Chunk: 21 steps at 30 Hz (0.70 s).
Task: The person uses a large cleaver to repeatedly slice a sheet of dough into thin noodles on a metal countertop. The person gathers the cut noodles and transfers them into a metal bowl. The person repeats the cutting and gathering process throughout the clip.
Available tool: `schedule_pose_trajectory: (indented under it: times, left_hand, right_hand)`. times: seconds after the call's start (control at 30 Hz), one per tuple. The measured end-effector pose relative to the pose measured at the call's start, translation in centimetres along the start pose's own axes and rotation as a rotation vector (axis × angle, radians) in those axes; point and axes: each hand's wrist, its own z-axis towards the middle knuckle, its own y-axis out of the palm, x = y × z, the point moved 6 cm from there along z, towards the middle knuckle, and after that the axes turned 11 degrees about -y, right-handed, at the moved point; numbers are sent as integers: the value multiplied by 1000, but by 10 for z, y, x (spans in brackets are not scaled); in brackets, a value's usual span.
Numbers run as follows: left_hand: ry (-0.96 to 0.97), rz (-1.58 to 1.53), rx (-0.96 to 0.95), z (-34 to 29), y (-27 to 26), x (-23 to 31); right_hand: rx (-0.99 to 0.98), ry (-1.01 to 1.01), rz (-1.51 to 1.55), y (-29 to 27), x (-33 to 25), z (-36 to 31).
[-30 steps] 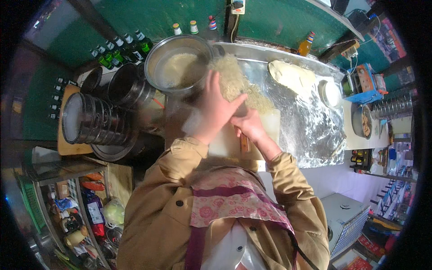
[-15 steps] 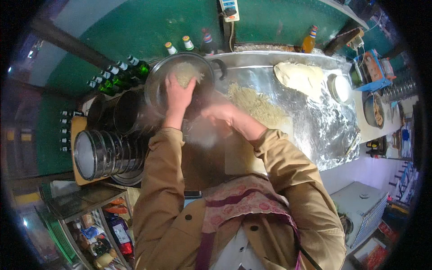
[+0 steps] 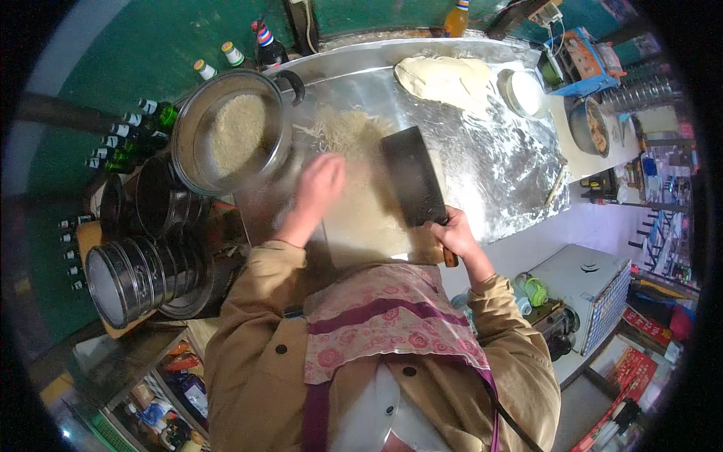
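Several green bottles [image 3: 135, 135] with pale labels at far left, farther back than a stack of round metal pans [image 3: 151, 275]. Just right of both, dark pots [image 3: 162, 196], then a wide metal pot [image 3: 194, 147] with a black side handle, and pale, fine shreds [image 3: 239, 135] heaped inside. Behind that pot, a dark bottle [image 3: 269, 49]. Next, hovers with left hand [image 3: 320, 187] right of the pot, apart from the rim, over the left edge of a pale cutting board [image 3: 361, 226]; fingers too blurred to read, so cannot tell whether grasping anything. Near those fingertips, a loose heap of pale strands [image 3: 350, 129] at the board's far end. Over the board's right part, a dark, broad-bladed cleaver [image 3: 414, 177], tilted. Grasps its handle with right hand [image 3: 456, 235], fingers closed around it, with the wooden end poking out below. Farther right, on a flour-streaked metal table [image 3: 482, 173], a flat sheet of dough [image 3: 444, 83] near the back, just beside a round, white-filled container [image 3: 525, 94]. At far right, a deep bowl [image 3: 577, 132] of brown pieces.
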Motion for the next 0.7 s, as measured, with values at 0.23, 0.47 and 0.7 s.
schedule_pose_trajectory:
  times: [0.23, 0.47, 0.7]
  left_hand:
    - [-167, 10, -64, -76, 70, -31]
    - [-315, 9, -26, -69, 68, -47]
    - [-357, 156, 7, 12, 60, -80]
  right_hand:
    - [270, -105, -145, -22, 44, -15]
    - [285, -339, -513, -36, 24, -2]
    - [251, -276, -620, -83, -11, 56]
